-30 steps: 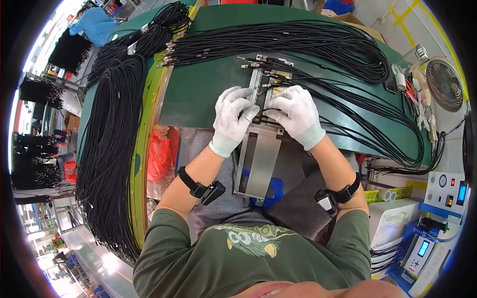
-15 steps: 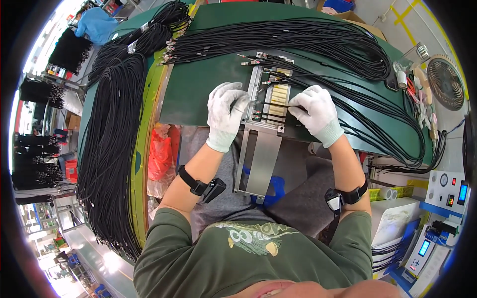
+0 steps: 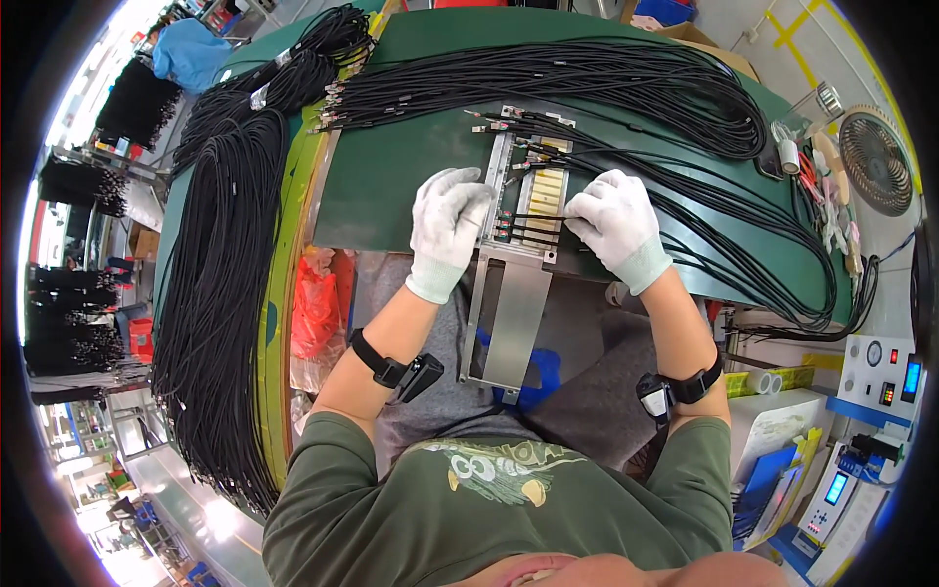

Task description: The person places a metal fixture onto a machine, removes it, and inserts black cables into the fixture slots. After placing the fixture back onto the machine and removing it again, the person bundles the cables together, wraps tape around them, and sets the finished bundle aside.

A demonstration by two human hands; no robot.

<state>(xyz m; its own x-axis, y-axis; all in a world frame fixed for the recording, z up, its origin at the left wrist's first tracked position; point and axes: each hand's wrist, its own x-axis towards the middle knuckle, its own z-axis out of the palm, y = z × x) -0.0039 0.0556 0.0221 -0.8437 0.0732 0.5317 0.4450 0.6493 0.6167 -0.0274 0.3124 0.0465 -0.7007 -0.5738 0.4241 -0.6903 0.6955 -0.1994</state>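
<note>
A metal fixture (image 3: 516, 252) with a row of yellowish blocks (image 3: 544, 186) sits at the near edge of the green table. Several black cables lie across its near end, their tips at its left rail. My right hand (image 3: 618, 227), in a white glove, pinches a black cable (image 3: 536, 216) just right of the blocks. Beside the left rail, my gloved left hand (image 3: 445, 227) has its fingers curled together at the cable-tip side. Whatever its fingertips hold is hidden. More black cables (image 3: 675, 186) with metal ends lie over the fixture's far part and curve off right.
Long bundles of black cables lie at the back (image 3: 548, 73) and over the yellow-green edge at left (image 3: 220, 293). A fan (image 3: 873, 161) and instruments with small screens (image 3: 877, 372) stand at right. A person in blue (image 3: 191, 51) is far left.
My right hand has come slightly left and nearer, and the cable in it lies lower along the blocks. My left hand has shifted a little right, keeping its fingers curled.
</note>
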